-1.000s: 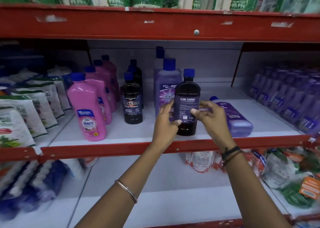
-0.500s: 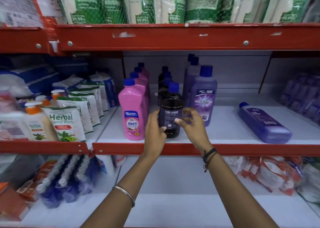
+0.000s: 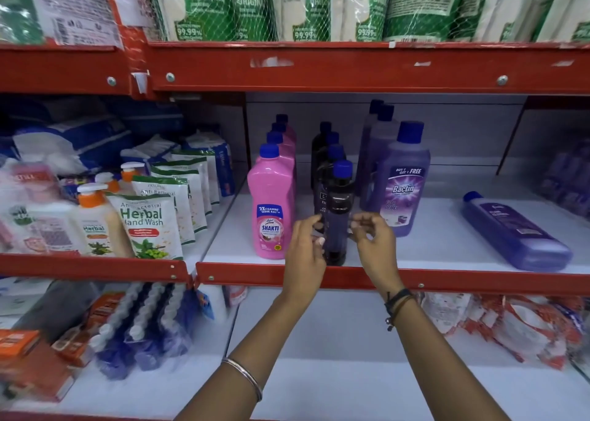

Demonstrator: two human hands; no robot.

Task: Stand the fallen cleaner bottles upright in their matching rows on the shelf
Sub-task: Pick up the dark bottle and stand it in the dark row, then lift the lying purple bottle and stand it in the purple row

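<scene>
Loosening after carrying it leftward, the left hand (image 3: pixel 306 245) and right hand (image 3: pixel 372 240) flank, fingers open, the dark bottle (image 3: pixel 337 216) now upright fronting its row, leaving the purple bottle (image 3: pixel 515 229) fallen at three o'clock on the shelf (image 3: pixel 447 245).

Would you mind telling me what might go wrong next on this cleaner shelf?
1. The dark bottle stands close to the shelf lip; a nudge from either hand might tip it off.
2. The purple bottle lying far right could get overlooked.
</scene>
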